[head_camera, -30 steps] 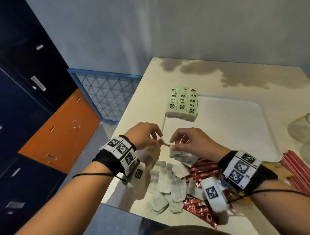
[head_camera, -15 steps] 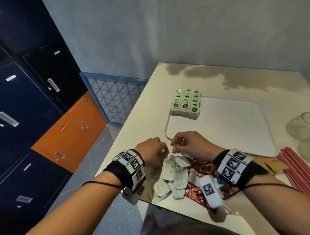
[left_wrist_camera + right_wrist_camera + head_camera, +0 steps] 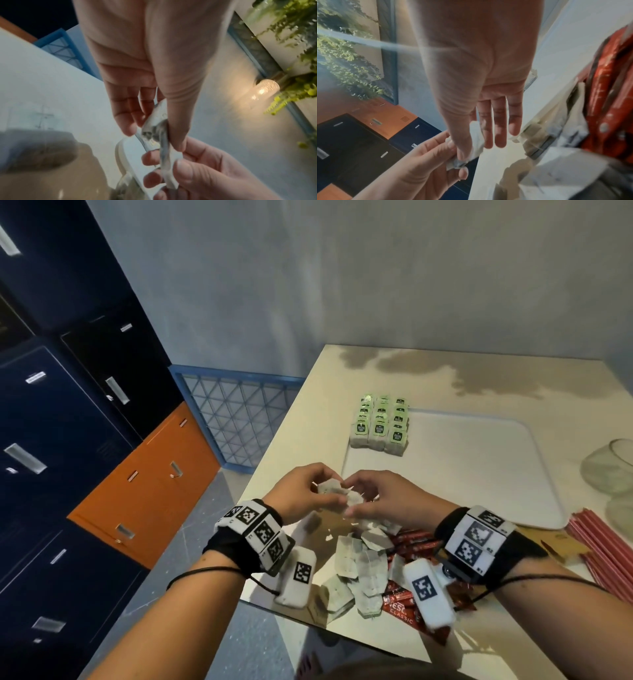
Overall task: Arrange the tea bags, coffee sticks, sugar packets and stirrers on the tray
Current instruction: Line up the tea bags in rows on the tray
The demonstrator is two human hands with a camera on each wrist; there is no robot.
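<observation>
Both hands meet above the table's near left part and hold a small white tea bag (image 3: 337, 495) between them. My left hand (image 3: 317, 491) pinches it with thumb and fingers; the left wrist view shows this tea bag (image 3: 157, 128) in that pinch. My right hand (image 3: 354, 499) pinches its other end, and the tea bag (image 3: 476, 138) shows under the thumb in the right wrist view. Below the hands lies a loose pile of tea bags (image 3: 358, 568) on red coffee sticks (image 3: 402, 606). Rows of green-tagged tea bags (image 3: 378, 428) stand at the white tray's (image 3: 462, 474) far left corner.
Red stirrers (image 3: 606, 553) lie at the right edge, with a brown packet (image 3: 561, 546) beside them. A glass jar (image 3: 613, 467) stands right of the tray. The table's left edge drops to the floor, with dark and orange lockers (image 3: 147, 484) beyond.
The hands dipped to the pile half a second ago and have now risen with a tea bag held between them. The head view has tilted.
</observation>
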